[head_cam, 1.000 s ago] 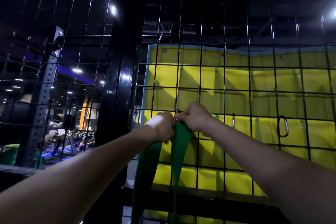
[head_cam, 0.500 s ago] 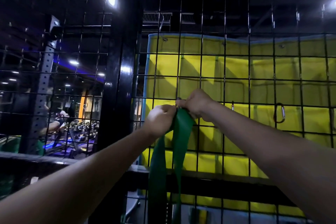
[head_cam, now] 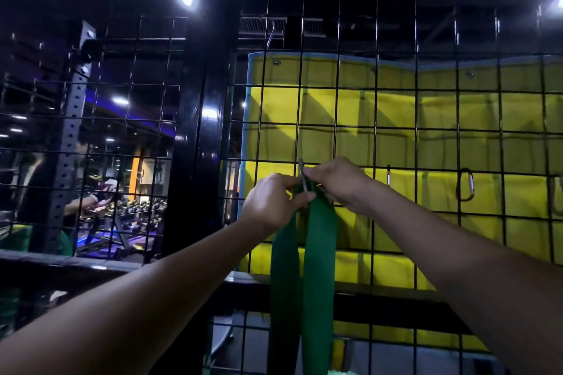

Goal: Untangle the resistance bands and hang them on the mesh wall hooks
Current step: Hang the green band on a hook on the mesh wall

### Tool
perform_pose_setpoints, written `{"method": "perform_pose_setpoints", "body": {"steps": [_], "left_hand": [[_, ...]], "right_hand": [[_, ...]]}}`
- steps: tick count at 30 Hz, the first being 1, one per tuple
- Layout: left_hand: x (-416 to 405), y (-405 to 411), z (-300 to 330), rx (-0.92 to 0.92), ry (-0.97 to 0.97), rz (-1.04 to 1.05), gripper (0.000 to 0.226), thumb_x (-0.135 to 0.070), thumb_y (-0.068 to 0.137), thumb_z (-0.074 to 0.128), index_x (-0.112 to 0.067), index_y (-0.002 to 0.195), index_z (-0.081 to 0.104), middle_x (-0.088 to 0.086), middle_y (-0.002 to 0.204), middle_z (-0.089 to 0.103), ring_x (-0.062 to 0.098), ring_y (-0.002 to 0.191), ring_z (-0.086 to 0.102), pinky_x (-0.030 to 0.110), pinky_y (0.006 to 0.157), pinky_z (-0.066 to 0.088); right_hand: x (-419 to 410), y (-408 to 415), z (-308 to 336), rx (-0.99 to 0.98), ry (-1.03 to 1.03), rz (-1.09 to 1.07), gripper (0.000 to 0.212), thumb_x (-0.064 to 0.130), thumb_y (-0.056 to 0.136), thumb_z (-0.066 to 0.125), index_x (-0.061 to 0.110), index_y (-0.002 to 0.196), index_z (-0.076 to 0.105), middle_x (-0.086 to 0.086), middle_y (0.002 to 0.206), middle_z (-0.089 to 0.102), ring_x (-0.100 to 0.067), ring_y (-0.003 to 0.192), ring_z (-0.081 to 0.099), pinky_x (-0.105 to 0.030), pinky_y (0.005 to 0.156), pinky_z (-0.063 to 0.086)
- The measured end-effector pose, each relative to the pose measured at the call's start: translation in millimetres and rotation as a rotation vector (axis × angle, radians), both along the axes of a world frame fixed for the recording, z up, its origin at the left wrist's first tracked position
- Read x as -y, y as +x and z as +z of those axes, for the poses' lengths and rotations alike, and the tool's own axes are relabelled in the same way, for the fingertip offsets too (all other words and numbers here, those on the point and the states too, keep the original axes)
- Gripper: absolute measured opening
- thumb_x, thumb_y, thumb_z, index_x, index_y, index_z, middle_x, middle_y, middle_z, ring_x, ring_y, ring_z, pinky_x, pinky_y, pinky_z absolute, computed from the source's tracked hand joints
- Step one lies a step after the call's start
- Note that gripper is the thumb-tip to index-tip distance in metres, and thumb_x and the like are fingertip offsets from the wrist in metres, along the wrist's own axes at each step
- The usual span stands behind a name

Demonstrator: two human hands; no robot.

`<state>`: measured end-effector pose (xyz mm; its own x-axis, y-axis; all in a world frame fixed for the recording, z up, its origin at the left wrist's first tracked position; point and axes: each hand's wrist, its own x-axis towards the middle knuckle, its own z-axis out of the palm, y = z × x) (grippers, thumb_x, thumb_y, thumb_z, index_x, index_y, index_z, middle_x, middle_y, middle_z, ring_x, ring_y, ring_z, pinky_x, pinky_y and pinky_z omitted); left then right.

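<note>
A wide green resistance band (head_cam: 316,256) hangs in two strands down the black wire mesh wall (head_cam: 396,131). Its top end is bunched at a small metal hook (head_cam: 302,173) on the mesh. My left hand (head_cam: 271,204) grips the band's left side just under the hook. My right hand (head_cam: 338,183) pinches the band's top at the hook from the right. The part of the band around the hook is hidden by my fingers.
Two more metal clips hang on the mesh to the right: a thin one (head_cam: 388,175) and a carabiner (head_cam: 466,184). A yellow mat (head_cam: 457,131) stands behind the mesh. A black post (head_cam: 198,131) divides the mesh; gym equipment and a person show at left.
The view has tilted up a little. Both hands stay at the hook, and the metal hook now shows between my fingers above the band.
</note>
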<state>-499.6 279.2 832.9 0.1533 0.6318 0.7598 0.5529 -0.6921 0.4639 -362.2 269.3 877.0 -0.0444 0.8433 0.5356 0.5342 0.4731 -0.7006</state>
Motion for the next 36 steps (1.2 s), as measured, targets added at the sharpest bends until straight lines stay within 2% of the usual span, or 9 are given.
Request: {"method": "perform_pose_setpoints", "body": {"steps": [5,11,15,19,24,27,29,32,36], "left_hand": [[4,2,-15,0.098,-0.005,-0.018,0.042,-0.024,0.082,0.068,-0.027,0.123,0.058,0.001,0.105,0.062,0.019,0.084,0.068,0.043,0.08,0.057],[11,-2,-22,0.041,0.02,-0.012,0.053,-0.003,0.082,0.06,-0.026,0.129,0.054,0.008,0.112,0.059,0.017,0.087,0.061,0.023,0.067,0.049],[16,-19,-13,-0.087,0.104,0.083,0.049,0.002,0.086,0.051,-0.022,0.128,0.056,0.006,0.11,0.049,0.014,0.089,0.048,0.009,0.063,0.036],[21,-11,-24,-0.043,0.099,0.083,0.048,0.004,0.088,0.047,-0.015,0.131,0.053,0.002,0.1,0.041,0.004,0.073,0.039,-0.004,0.061,0.036],[22,-6,-45,0.01,0.037,0.068,0.063,0.004,0.084,0.05,-0.018,0.142,0.038,0.004,0.12,0.041,0.015,0.101,0.046,-0.004,0.066,0.034],[29,-6,-61,0.034,-0.022,0.052,0.076,0.001,0.081,0.056,-0.025,0.145,0.027,0.014,0.14,0.032,0.028,0.12,0.044,0.018,0.087,0.042],[33,-8,-76,0.015,-0.029,0.066,0.084,0.002,0.077,0.059,-0.027,0.146,0.021,0.014,0.136,0.033,0.028,0.108,0.048,0.031,0.083,0.05],[35,-12,-95,0.0,-0.022,0.098,0.085,0.003,0.075,0.063,-0.02,0.146,0.022,0.013,0.133,0.035,0.019,0.098,0.044,0.022,0.078,0.041],[43,-11,-116,0.082,-0.067,0.105,0.076,-0.006,0.078,0.067,-0.008,0.143,0.026,0.013,0.132,0.041,0.023,0.115,0.046,0.006,0.087,0.028]], "right_hand": [[13,12,-18,0.112,0.153,-0.018,0.023,0.026,0.085,0.066,0.011,0.103,0.071,-0.008,0.104,0.07,-0.02,0.098,0.062,-0.039,0.089,0.049],[19,3,-34,0.273,0.26,-0.144,0.038,0.017,0.081,0.069,0.019,0.118,0.066,-0.004,0.117,0.067,-0.019,0.109,0.059,-0.024,0.089,0.043],[20,-2,-46,0.295,0.27,-0.237,0.045,0.003,0.087,0.055,0.018,0.129,0.057,-0.005,0.128,0.062,-0.023,0.116,0.057,-0.024,0.095,0.041],[26,-6,-50,0.251,0.272,-0.244,0.046,0.002,0.087,0.056,0.02,0.13,0.057,-0.005,0.128,0.062,-0.024,0.115,0.058,-0.026,0.094,0.044],[35,-7,-63,0.17,0.209,-0.186,0.058,0.001,0.08,0.064,0.02,0.133,0.052,-0.005,0.127,0.061,-0.023,0.116,0.057,-0.033,0.097,0.048],[35,-14,-80,0.186,0.201,-0.251,0.061,0.007,0.074,0.07,0.017,0.131,0.05,-0.007,0.124,0.055,-0.025,0.115,0.054,-0.033,0.092,0.049],[37,-15,-92,0.199,0.197,-0.318,0.066,0.013,0.074,0.073,0.017,0.134,0.046,-0.008,0.129,0.047,-0.025,0.12,0.049,-0.033,0.096,0.045],[43,-12,-105,0.181,0.207,-0.313,0.069,0.016,0.08,0.069,0.02,0.141,0.038,-0.008,0.131,0.044,-0.025,0.122,0.046,-0.033,0.1,0.042],[51,-15,-119,0.159,0.156,-0.316,0.064,0.019,0.085,0.063,0.022,0.142,0.035,-0.008,0.129,0.043,-0.027,0.12,0.048,-0.035,0.095,0.046]]}}
